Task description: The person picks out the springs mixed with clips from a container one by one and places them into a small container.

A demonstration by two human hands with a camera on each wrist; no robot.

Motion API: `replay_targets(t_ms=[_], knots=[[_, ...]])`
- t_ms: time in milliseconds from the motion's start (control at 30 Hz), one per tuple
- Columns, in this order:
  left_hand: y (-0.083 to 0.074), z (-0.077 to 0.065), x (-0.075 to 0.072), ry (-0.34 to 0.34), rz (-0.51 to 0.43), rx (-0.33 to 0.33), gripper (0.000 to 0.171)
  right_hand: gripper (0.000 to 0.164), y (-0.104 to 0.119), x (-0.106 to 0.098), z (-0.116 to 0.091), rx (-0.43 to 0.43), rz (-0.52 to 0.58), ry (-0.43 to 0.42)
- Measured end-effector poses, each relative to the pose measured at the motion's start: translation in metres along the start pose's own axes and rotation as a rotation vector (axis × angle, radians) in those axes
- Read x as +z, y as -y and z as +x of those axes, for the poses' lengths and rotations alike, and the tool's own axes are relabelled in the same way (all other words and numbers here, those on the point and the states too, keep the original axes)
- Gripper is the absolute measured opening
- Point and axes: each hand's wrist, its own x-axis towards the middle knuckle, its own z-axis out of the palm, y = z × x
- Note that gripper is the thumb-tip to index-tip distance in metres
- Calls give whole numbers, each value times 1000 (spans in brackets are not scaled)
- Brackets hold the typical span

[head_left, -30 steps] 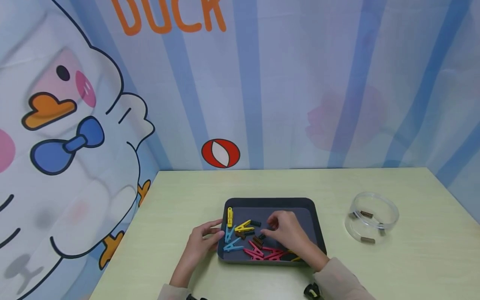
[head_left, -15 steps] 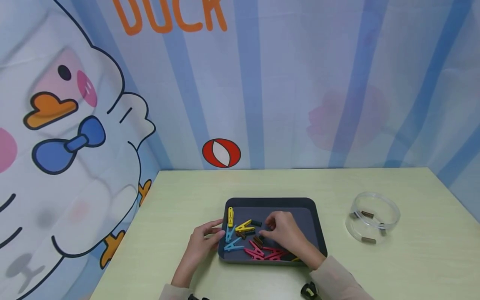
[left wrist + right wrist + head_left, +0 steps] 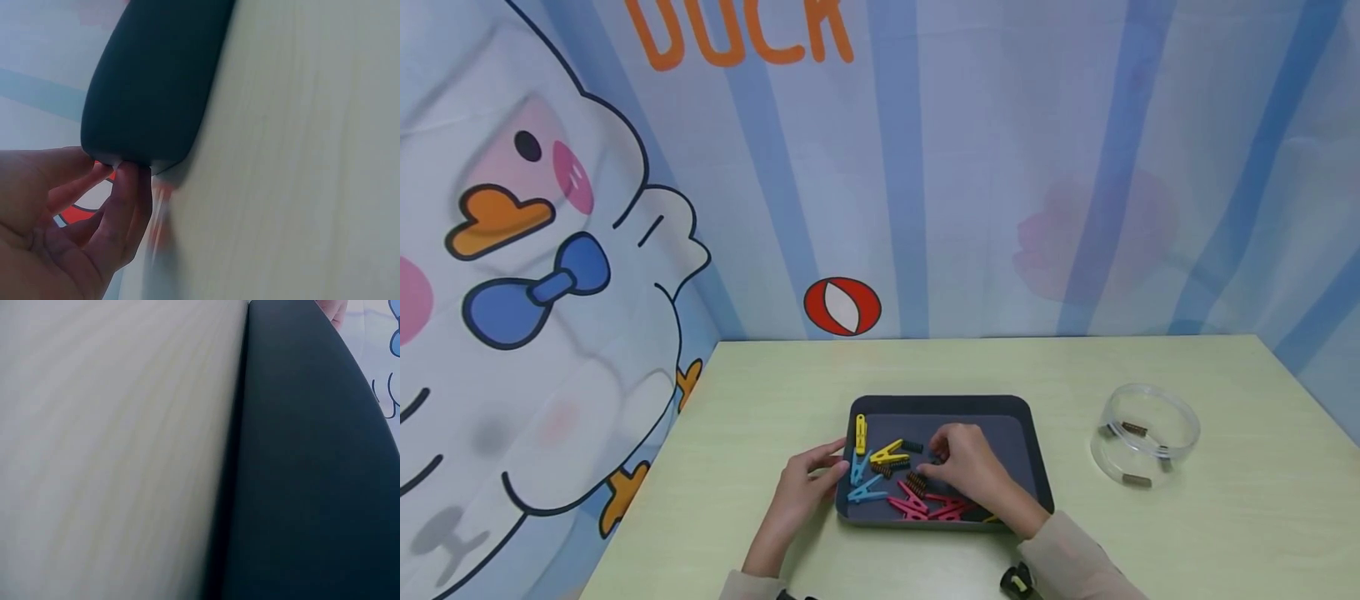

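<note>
At the left side of a dark grey tray [image 3: 940, 405], my left hand [image 3: 801, 483] grips the rim between thumb and fingers. In the left wrist view, the fingers [image 3: 122, 206] press against the tray's outer wall [image 3: 156, 81]. My right hand [image 3: 973, 467] reaches over the tray with bent fingers, thumb and forefinger close together; what lies between them is too small to tell. Left of it lie brown springs [image 3: 916, 483] and black springs [image 3: 912, 447]. Yellow clips [image 3: 861, 435], blue clips [image 3: 867, 492] and pink clips [image 3: 912, 502] lie about them.
To the right of the tray, a clear round container [image 3: 1183, 433] stands with several springs [image 3: 1134, 429] seen in and through it. A cartoon-printed cloth [image 3: 970, 167] rises behind the table [image 3: 775, 375]. The right wrist view shows only table, tray wall [image 3: 306, 456] and part of a hand.
My right hand has shifted slightly left over the tray, and a dark piece seen by its fingertips earlier is now covered. The left hand keeps its hold on the rim.
</note>
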Motion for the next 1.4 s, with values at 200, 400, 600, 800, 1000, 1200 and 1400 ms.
replay_targets(t_ms=[200, 400, 600, 800, 1000, 1200, 1400], knots=[[0, -1, 0, -2, 11, 14, 36, 25, 0, 1, 0, -19, -2, 7], [-1, -2, 0, -10, 31, 39, 36, 26, -1, 2, 0, -26, -24, 2], [-1, -2, 0, -12, 33, 40, 36, 27, 1, 2, 0, -30, -33, 2], [0, -2, 1, -14, 30, 43, 36, 27, 1, 2, 0, -7, -37, 6], [1, -3, 1, -15, 15, 29, 36, 27, 0, 4, 1, -8, -41, 3], [2, -3, 1, -17, -1, 24, 36, 26, -1, 4, 1, -20, -35, 0], [2, -3, 0, -10, -23, 21, 37, 26, -2, 4, 1, -24, -42, 0]])
